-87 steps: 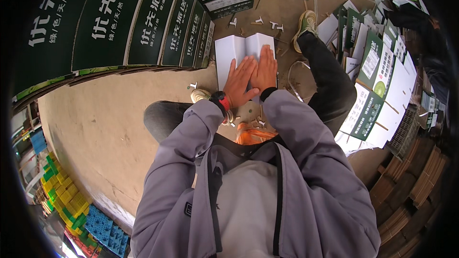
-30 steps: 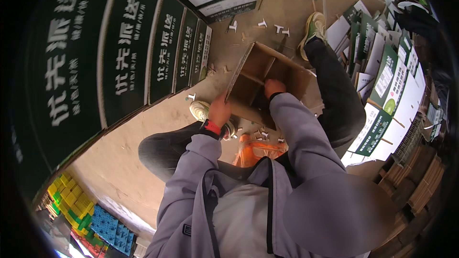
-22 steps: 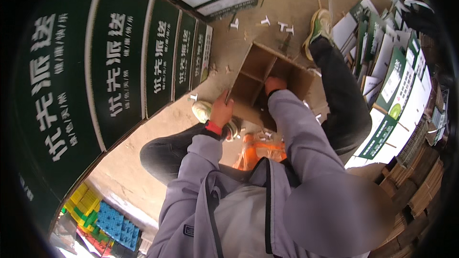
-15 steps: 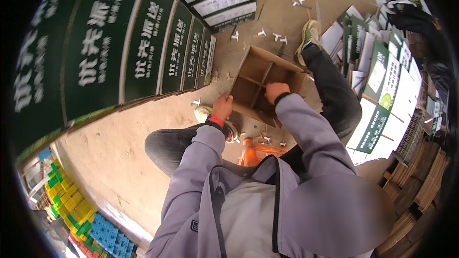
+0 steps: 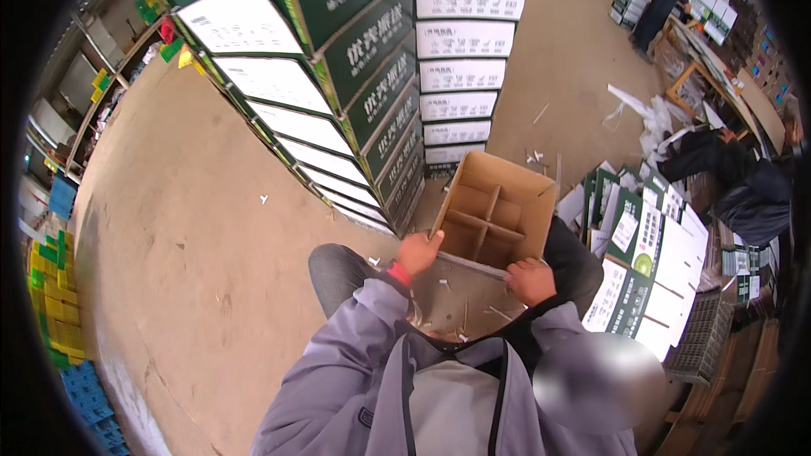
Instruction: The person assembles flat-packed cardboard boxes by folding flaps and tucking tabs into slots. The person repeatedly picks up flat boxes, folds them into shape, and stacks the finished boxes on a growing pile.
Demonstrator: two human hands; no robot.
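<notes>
An open-topped brown cardboard box (image 5: 515, 179) is in front of me, tilted so its inside faces up toward me. Inside it a crossed cardboard divider (image 5: 488, 221) splits the space into compartments, which look bare. My left hand (image 5: 420, 253), with a red band at the wrist, grips the box's near left edge, thumb on the rim. At the near right corner, the fingers of my right hand (image 5: 530, 281) are closed over the rim. The undersides of both grips are hidden.
Tall stacks of green and white cartons (image 5: 363, 76) rise just beyond the box on the left. Flattened printed cartons (image 5: 650, 262) lie to my right beside a grey crate (image 5: 703, 339). Another person (image 5: 663, 0) stands far off; a dark-clothed person (image 5: 743, 177) is nearer right.
My right hand has come out of the box's inside and now holds its near right corner. My left hand stays on the left edge. The view has swung upward and left.
</notes>
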